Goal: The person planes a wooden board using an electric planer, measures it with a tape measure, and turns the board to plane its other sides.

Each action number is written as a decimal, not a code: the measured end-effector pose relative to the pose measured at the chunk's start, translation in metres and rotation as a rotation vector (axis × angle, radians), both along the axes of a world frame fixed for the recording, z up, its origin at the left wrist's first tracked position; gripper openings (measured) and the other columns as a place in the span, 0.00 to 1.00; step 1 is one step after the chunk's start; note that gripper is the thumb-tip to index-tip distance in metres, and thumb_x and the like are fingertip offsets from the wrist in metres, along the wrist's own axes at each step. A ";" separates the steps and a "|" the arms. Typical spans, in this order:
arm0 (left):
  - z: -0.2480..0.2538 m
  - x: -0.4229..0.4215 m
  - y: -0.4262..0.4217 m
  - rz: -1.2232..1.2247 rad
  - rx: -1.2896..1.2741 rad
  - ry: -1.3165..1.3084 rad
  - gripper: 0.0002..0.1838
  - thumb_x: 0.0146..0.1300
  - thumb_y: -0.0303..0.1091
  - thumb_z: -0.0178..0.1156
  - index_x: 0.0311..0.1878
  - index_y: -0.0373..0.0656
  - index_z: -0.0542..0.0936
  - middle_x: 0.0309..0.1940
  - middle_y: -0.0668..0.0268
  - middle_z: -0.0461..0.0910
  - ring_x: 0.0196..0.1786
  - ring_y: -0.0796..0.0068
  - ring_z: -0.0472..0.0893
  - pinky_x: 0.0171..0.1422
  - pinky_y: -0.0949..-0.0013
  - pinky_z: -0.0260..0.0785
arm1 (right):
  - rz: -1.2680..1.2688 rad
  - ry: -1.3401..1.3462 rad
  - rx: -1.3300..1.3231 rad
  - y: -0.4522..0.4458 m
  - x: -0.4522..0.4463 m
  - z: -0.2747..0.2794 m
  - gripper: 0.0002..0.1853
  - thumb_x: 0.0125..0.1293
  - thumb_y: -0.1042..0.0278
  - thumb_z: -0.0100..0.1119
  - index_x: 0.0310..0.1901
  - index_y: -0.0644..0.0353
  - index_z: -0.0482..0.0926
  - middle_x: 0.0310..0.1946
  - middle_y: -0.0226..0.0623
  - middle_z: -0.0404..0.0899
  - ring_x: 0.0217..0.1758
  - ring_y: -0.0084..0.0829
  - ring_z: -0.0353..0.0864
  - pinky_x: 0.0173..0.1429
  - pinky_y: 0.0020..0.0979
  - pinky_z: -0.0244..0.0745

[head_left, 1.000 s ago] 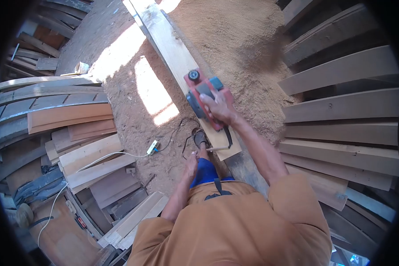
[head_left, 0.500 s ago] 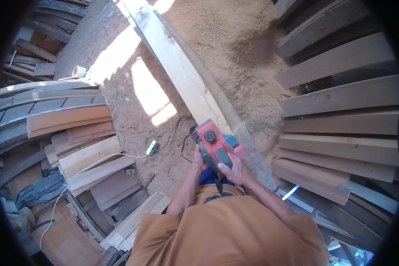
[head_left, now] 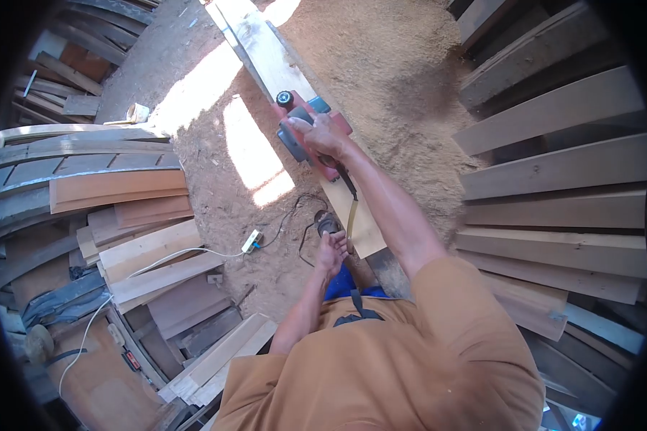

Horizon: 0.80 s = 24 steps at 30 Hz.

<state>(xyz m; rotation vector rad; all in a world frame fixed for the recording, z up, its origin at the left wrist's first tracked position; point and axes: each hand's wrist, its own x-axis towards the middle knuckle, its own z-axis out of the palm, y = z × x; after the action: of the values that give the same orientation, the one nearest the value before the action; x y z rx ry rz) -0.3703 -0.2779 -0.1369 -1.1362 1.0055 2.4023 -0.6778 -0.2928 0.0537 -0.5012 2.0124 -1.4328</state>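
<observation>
A red and grey electric planer point(head_left: 295, 147) with a black front knob rests on a long pale board point(head_left: 277, 61). My right hand point(head_left: 323, 138) is wrapped round its handle, the arm stretched forward. From the planer's rear a power cord point(head_left: 353, 208) hangs over the board's near part. My left hand point(head_left: 332, 251) is beside the board's near end, close to the cord, with its fingers partly curled; whether it holds anything is not clear.
Stacked planks point(head_left: 151, 248) fill the left side, and rows of boards point(head_left: 553, 208) stand along the right. Sawdust point(head_left: 381, 65) covers the ground. A white power socket point(head_left: 251, 241) with cords lies left of my foot point(head_left: 326, 222).
The planer was drawn back to the board's near end with both hands at it, then moved forward along the board in my right hand. My left hand has come off it.
</observation>
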 end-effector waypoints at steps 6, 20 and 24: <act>-0.012 -0.006 -0.011 0.071 0.126 -0.120 0.42 0.79 0.66 0.30 0.70 0.34 0.70 0.59 0.54 0.80 0.57 0.60 0.80 0.65 0.55 0.71 | 0.061 -0.184 0.067 0.108 0.105 0.005 0.38 0.69 0.41 0.58 0.65 0.71 0.73 0.53 0.58 0.82 0.59 0.44 0.82 0.64 0.43 0.75; 0.008 0.002 0.025 -0.077 -0.186 -0.007 0.13 0.73 0.33 0.49 0.55 0.41 0.77 0.39 0.63 0.82 0.42 0.70 0.82 0.46 0.61 0.76 | -0.052 -0.087 0.059 0.122 0.175 -0.025 0.37 0.67 0.36 0.58 0.56 0.70 0.78 0.45 0.59 0.83 0.52 0.50 0.85 0.58 0.44 0.76; 0.009 0.018 0.023 -0.609 -0.750 0.144 0.19 0.62 0.20 0.50 0.56 0.40 0.76 0.39 0.61 0.82 0.42 0.67 0.82 0.47 0.62 0.75 | -0.070 -0.114 0.040 0.017 0.070 -0.012 0.38 0.69 0.35 0.56 0.57 0.70 0.78 0.41 0.56 0.84 0.50 0.47 0.86 0.57 0.42 0.77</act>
<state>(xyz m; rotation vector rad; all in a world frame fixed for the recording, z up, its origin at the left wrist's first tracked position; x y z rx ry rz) -0.3526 -0.2549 -0.1282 -0.6754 2.0474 1.6562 -0.6079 -0.2761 0.0422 -0.3273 1.9801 -1.4268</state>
